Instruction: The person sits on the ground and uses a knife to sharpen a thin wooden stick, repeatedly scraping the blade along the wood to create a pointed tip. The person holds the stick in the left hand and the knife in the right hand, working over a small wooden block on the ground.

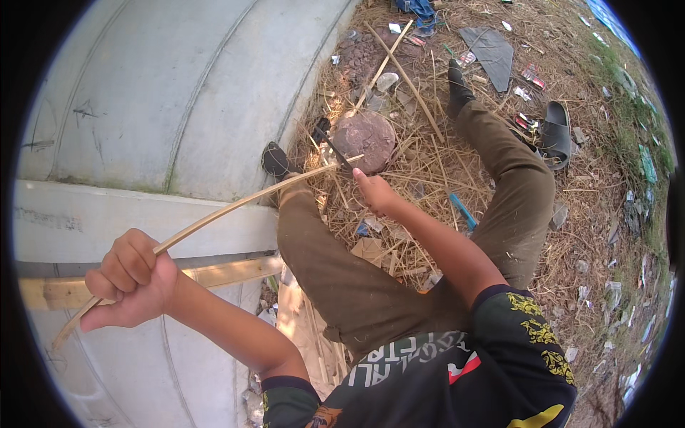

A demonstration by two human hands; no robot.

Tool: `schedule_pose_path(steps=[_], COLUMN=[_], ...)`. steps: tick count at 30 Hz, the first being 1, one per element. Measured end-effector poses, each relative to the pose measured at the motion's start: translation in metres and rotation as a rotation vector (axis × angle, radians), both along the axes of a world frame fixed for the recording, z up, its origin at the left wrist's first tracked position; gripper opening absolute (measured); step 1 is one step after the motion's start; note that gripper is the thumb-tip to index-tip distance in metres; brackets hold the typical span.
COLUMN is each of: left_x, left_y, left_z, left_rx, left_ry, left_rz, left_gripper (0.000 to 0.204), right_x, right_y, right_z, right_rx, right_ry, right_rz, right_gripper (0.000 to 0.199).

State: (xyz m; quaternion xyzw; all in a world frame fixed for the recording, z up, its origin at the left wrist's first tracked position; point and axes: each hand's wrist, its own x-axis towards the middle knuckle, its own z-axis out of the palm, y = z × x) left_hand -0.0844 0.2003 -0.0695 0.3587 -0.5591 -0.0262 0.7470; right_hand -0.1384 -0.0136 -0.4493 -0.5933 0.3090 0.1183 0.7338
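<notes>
1. The left hand [130, 278] is clenched around a long wooden strip [235, 205], and a short tail of this strip comes out below the fist.
2. The right hand [378, 194] is grasping the handle of a dark knife [332, 148]. The blade crosses the strip close to its far end; which of the 2 lies on top, I cannot tell.
3. The strip goes from the left fist, in front of the left leg, up to the edge of a round brown block [365, 140].
4. In my judgement, the step in hand is trimming or shaving the strip. The next move calls for a firm left grip, a steady blade angle, and the right fingers kept away from the edge.
5. The ground [421, 175] is covered with straw and thin shavings, with scraps of litter among them. Beyond the block, 2 sticks [414, 89] are crossing.
6. At the left stand large pale panels [157, 93], with a thick pole [235, 271] beside them. At the right there is a grey sandal [555, 139]. The place appears to be outdoors.
</notes>
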Motion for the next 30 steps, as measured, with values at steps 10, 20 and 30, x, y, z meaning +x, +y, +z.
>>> schedule_pose_path(steps=[10,20,30], left_x=[-0.019,-0.001,-0.003], left_y=[-0.017,-0.020,-0.035], left_z=[-0.008,0.004,0.004], left_rx=[0.002,-0.011,-0.002], left_ry=[-0.031,-0.074,-0.067], left_rz=[-0.118,-0.048,-0.064], left_gripper=[0.066,0.065,0.065], right_x=[-0.015,0.009,-0.004], right_y=[0.021,0.003,0.008], right_z=[0.038,-0.061,-0.038], right_rx=[-0.600,0.031,-0.652], right_ry=[-0.552,-0.086,-0.409], right_rz=[0.079,-0.122,0.015], right_gripper=[0.062,0.073,0.060])
